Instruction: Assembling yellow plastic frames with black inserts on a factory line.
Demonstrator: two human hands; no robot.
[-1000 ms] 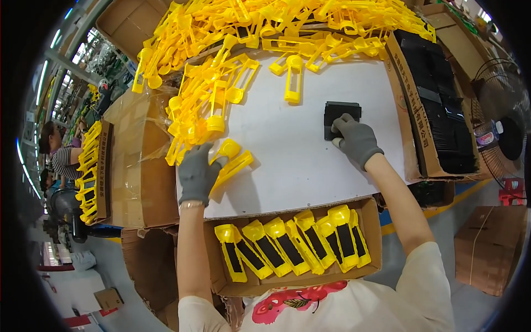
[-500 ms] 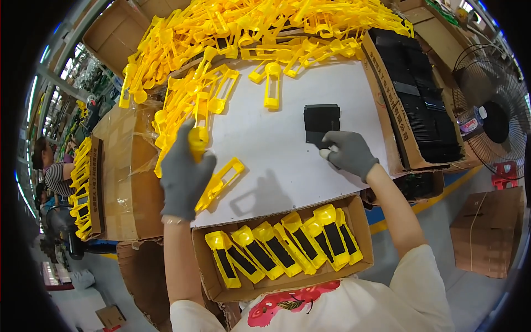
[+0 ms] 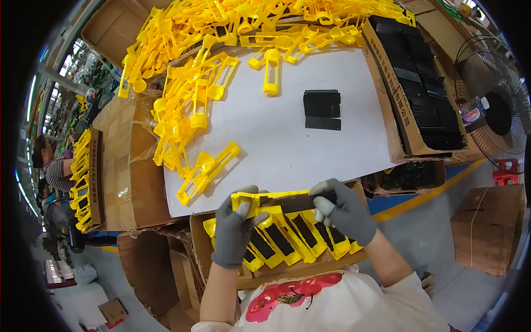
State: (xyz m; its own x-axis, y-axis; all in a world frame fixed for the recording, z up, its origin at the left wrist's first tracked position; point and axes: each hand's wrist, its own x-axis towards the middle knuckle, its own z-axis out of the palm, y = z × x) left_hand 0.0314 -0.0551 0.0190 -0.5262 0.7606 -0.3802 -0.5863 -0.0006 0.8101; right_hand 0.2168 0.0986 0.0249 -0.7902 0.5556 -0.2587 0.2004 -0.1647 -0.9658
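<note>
In front of me, my left hand (image 3: 231, 235), gloved in grey, grips the cup end of a yellow plastic frame (image 3: 276, 195). My gloved right hand (image 3: 347, 214) pinches a dark flat panel (image 3: 296, 204) against the frame's other end. Both hands are above an open cardboard box (image 3: 310, 272) holding several yellow frames (image 3: 264, 243) with black panels in their windows. On the white tabletop lies a small stack of black panels (image 3: 322, 105), beyond my right hand. Loose yellow frames (image 3: 207, 169) lie on the left of the table.
A large heap of yellow frames (image 3: 232, 22) covers the far side. At the right stand a carton of black panels (image 3: 415, 83) and a fan (image 3: 495, 113). A cardboard box (image 3: 119, 166) stands left, with another person (image 3: 55, 169) beyond it.
Both hands have come back toward me and together over the box. My left hand has brought a yellow frame from the left pile; my right hand has left the stack with a black panel.
</note>
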